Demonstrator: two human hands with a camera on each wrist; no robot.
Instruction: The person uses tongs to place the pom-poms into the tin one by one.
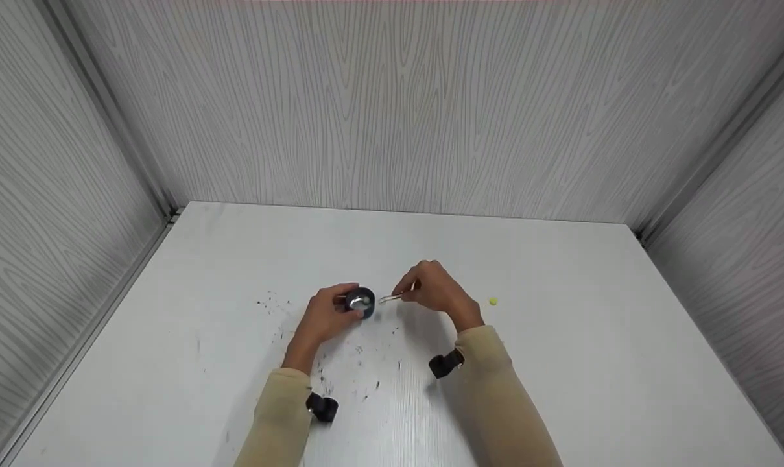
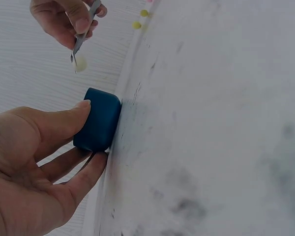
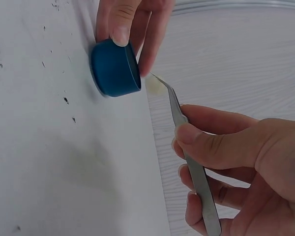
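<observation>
The small round dark-blue cup [image 1: 361, 303] stands on the white table [image 1: 560, 363], a little toward the person from the table's middle. The left hand [image 1: 327, 313] grips it — thumb on one side of the wall, fingers [image 3: 119, 24] curled round the other. Just right of the cup, the right hand [image 1: 434, 288] pinches slim steel tweezers [image 3: 187, 147] between thumb and fingers, their tips closed on a small pale yellowish bead [image 2: 80, 63] held close above the cup's rim. Farther right of the cup lies a yellow bead [image 1: 493, 301] (the left wrist view shows two). Dark specks [image 1: 275, 303] litter the table left of the cup.
</observation>
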